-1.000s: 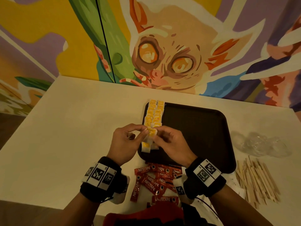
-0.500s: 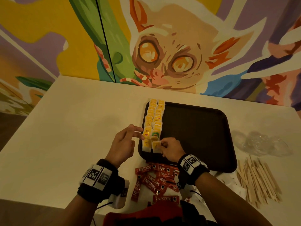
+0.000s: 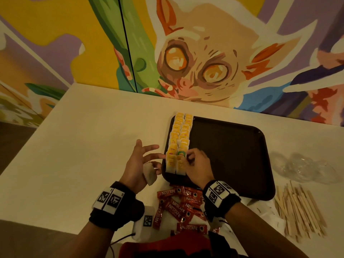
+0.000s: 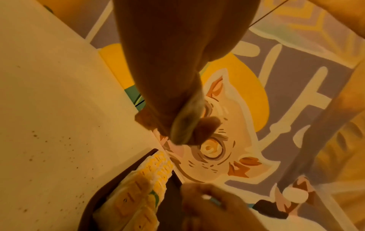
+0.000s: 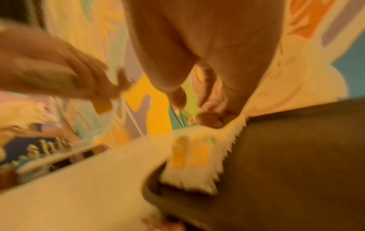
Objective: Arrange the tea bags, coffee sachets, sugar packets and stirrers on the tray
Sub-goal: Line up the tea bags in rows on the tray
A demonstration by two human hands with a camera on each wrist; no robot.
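So the left hand (image 3: 138, 164) is hovering over the table (image 3: 74, 155) just left of the tray, index and middle fingers stretched out toward the rows of bags, with the index fingertip right at the tray's left rim. Its lower fingers are curled round a plain tea bag (image 3: 149, 174) tucked against the palm, so that grip is holding something; the left wrist view shows the bag (image 4: 185, 123) pinched under the hand too.

Next over, the dark tray (image 3: 232, 155) sits on the table, and the yellow-tagged tea bags (image 3: 179, 138) run in two overlapping rows along its left edge, from the far rim down to the near one. One bag near the close end has a green tag instead of yellow.

The right hand (image 3: 197, 164) is on the tray just right of those rows, fingers bent, with the fingertips touching the right-hand row near its close end. The right wrist view is blurry, so I can't tell whether that grip is actually pinching a bag or just nudging it.

Near the table's close edge, between the two wrists, there's a loose pile of red coffee sachets (image 3: 178, 205). Further right, off the tray, there's a crumpled clear plastic bag (image 3: 305, 168), and nearer than that a heap of wooden stirrers (image 3: 297, 207).
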